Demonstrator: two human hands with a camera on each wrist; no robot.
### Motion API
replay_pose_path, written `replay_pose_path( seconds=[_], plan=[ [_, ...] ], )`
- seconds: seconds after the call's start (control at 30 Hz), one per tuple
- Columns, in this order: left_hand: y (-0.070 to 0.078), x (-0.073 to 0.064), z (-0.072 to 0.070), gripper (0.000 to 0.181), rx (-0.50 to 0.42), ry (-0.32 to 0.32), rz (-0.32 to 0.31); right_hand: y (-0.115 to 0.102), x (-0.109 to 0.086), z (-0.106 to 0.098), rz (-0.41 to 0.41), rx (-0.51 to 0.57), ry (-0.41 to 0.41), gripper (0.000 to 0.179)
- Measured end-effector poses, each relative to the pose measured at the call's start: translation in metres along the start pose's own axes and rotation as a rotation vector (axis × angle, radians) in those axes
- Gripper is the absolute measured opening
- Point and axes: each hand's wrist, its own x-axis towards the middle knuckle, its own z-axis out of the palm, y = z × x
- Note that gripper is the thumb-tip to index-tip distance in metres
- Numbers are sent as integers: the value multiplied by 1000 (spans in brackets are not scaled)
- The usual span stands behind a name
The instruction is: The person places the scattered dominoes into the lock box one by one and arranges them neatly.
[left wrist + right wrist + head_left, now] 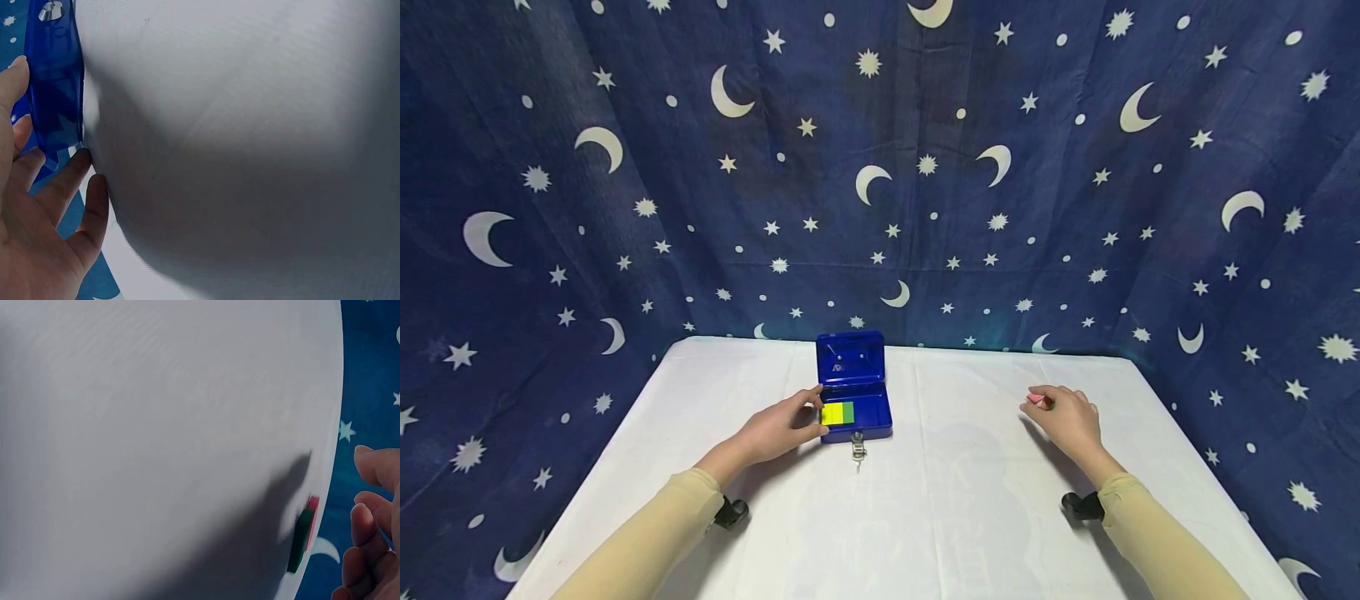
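A small blue metal cash box (872,434) stands on the table with its lid (851,357) raised. Inside, at the left, lie yellow blocks (832,414) beside a green block (848,412). My left hand (777,423) holds the box's left end, thumb at the front corner and index finger near the hinge side; the box's blue wall (57,94) fills the gap by those fingers in the left wrist view. Over at the right, my right hand (1070,419) hovers with parted fingers above a pink block (314,503) and a green block (301,540), lying together on the table.
A key (858,458) hangs from the lock at the box's front. White cloth covers the table (955,500), whose far edge meets a dark blue curtain (925,242) with moons and stars. Black wrist straps with camera mounts sit below both hands.
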Motion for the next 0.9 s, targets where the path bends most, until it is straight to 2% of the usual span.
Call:
replay_pose_path(
  seconds=[0.43,0.7,0.9],
  plan=[
    [0,0,0,52,-2,-8,-6,24,-3,-5,94,-45,-19,52],
    [0,0,1,53,7,-3,-4,25,-4,-8,128,-48,-25,55],
    [-1,0,1,56,7,-9,-8,24,-6,-12,165,-40,-60,58]
  ],
)
